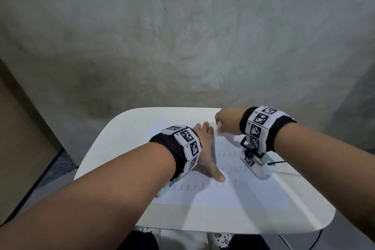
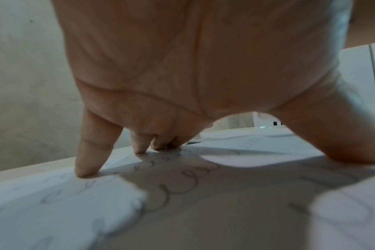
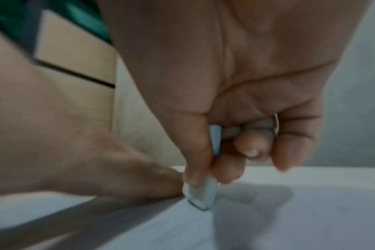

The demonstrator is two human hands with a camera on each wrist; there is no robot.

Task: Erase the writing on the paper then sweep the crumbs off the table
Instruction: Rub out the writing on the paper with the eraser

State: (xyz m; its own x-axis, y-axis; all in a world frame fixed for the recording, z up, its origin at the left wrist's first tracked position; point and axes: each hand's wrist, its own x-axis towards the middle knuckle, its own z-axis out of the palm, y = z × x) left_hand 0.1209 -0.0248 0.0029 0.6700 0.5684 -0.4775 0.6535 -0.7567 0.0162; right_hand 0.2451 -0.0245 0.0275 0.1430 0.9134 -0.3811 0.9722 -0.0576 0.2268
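Note:
A white sheet of paper with rows of faint pencil loops lies on the small white table. My left hand rests on the sheet's left part with fingers spread and straight; in the left wrist view its fingertips press the paper beside the loops. My right hand is at the paper's far edge, pinching a pale blue eraser between thumb and fingers. The eraser's tip touches the paper. The right wrist view is blurred.
A plaster wall stands right behind the table. A brown panel is at the left. A black cable runs from the right wrist camera across the table's right side. My knees show below the near table edge.

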